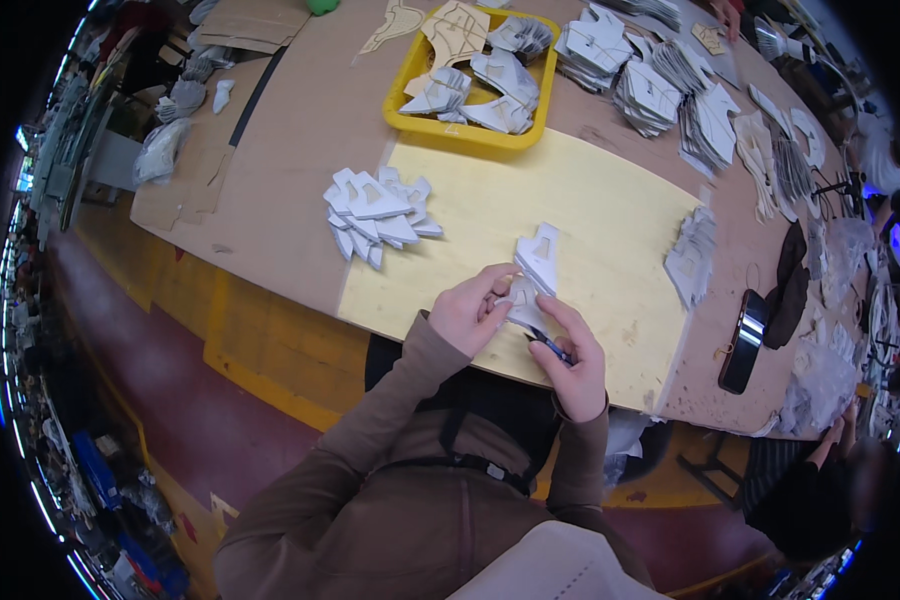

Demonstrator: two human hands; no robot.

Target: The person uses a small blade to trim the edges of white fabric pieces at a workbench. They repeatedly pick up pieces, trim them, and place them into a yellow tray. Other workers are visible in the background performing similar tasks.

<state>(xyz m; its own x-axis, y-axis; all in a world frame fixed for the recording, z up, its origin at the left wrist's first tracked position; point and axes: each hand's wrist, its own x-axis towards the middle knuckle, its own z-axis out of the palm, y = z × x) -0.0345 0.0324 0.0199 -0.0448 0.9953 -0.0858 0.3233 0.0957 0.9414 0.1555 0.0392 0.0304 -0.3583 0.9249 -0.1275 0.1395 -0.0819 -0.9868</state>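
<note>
Near the front edge of the pale yellow board [610, 210], my left hand [467, 312] pinches a small white cut piece [522, 302] with a notched outline. My right hand [576, 362] is closed round a slim dark pen-like tool [550, 346], its tip close to the piece, and its fingertips touch the piece's right side. Just beyond my fingers lies a stack of white cut pieces [537, 257] with a window-like opening. To the left, a fanned pile of similar white pieces [378, 212] rests partly on the board.
A yellow tray [470, 132] of cut pieces and tan templates stands beyond the board. Stacks of grey-white pieces [650, 95] fill the far right. Another row of pieces [692, 258] is at the board's right edge, near a black phone [743, 342]. A co-worker [810, 480] is at lower right.
</note>
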